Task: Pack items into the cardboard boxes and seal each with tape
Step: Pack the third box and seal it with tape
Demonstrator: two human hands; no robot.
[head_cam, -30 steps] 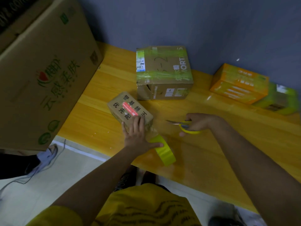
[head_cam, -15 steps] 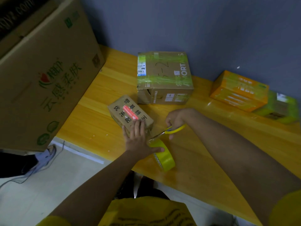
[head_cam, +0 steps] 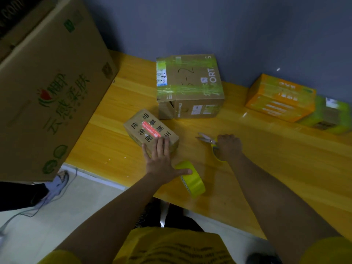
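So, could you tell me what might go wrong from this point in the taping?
The tape roll stands on edge near the table's front edge, steadied only by the left hand's thumb; let go, it could roll off. That hand's straight fingers merely press the small box, so it may slide when the tape is pulled. The right hand holds the scissors with blades pointing toward the left hand, a possible nick hazard.

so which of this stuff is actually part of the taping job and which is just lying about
In use: small brown cardboard box under left hand; yellow tape roll; yellow-handled scissors in right hand.
Lying about: taped brown carton, orange box, big leaning carton.
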